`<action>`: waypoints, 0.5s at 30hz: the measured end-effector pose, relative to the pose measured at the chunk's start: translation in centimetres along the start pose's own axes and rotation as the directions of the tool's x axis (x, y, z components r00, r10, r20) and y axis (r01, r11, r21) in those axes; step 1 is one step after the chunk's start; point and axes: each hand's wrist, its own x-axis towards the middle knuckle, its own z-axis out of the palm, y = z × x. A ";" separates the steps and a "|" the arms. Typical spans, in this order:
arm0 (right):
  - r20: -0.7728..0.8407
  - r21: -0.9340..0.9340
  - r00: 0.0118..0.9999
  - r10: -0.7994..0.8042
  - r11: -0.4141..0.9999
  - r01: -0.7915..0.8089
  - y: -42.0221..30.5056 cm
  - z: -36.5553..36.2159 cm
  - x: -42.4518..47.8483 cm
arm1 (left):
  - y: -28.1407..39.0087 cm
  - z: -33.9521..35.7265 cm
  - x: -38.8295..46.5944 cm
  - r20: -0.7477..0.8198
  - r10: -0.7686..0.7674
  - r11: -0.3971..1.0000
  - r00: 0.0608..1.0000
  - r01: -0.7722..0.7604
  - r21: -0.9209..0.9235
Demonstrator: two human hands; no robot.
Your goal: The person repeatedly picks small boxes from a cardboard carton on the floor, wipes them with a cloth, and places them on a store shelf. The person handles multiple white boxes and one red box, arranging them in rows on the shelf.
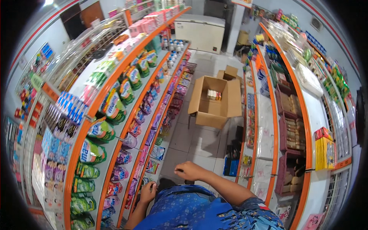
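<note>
My left hand hangs low by the left shelving, its fingers loosely curled with nothing visible in them. Bent across in front of my blue patterned shirt, my right arm ends in a curled right hand. A dark gap shows at its fingers, and I see no object held there. Both hands are apart from the goods. Further up the aisle, an open cardboard carton rests on a low support with dark legs. A few small boxes lie inside it.
Orange-edged shelves with refill pouches line the left side. On the right, shelves hold purple baskets and yellow boxes. A smaller carton stands behind the large one. A white chest freezer closes the far end.
</note>
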 end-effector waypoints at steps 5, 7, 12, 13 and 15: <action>-0.105 0.169 0.964 0.246 0.959 -0.226 8.6 -2.1 -2.2 | -5.4 0.5 5.9 0.120 -0.058 0.992 0.991 0.043 0.121; -0.138 0.176 0.930 0.340 0.933 -0.315 12.5 -1.9 -3.0 | -12.8 0.5 7.9 0.127 -0.040 0.981 0.991 0.014 0.194; -0.170 0.298 0.794 0.584 0.798 -0.523 21.5 -2.2 -6.4 | -14.6 0.2 15.6 0.178 -0.203 0.969 0.963 0.172 0.177; -0.172 0.308 0.757 0.630 0.764 -0.567 23.1 -2.3 -7.0 | -14.5 0.5 17.4 0.192 -0.193 0.966 0.962 0.152 0.210; -0.195 0.369 0.676 0.710 0.692 -0.621 26.7 -3.0 -7.9 | -13.0 0.7 21.5 0.219 -0.165 0.956 0.962 0.102 0.274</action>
